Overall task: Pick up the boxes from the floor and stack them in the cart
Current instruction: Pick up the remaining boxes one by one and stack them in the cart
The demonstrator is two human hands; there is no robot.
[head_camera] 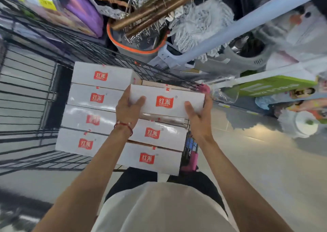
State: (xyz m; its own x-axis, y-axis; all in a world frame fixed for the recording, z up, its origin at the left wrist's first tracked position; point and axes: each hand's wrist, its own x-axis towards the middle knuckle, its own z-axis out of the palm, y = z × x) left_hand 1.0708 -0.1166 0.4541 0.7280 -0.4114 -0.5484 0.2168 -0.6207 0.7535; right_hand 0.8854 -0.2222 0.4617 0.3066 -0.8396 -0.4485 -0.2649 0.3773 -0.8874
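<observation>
I hold a white box (166, 100) with a red logo above the black wire cart (53, 37). My left hand (128, 109) grips its left end, thumb on top. My right hand (199, 113) grips its right end the same way. Under and beside it, several identical white boxes (92, 120) lie stacked in two rows inside the cart. The box I hold sits over the right row, near the cart's right rim. Whether it touches the box beneath is unclear.
A grey bucket with an orange rim (136, 46) holds brown poles behind the cart. Mops and a pale blue pole (247, 19) stand at the right. Green packaged goods (274, 85) line the right shelf. Grey tiled floor (256, 161) lies to my right.
</observation>
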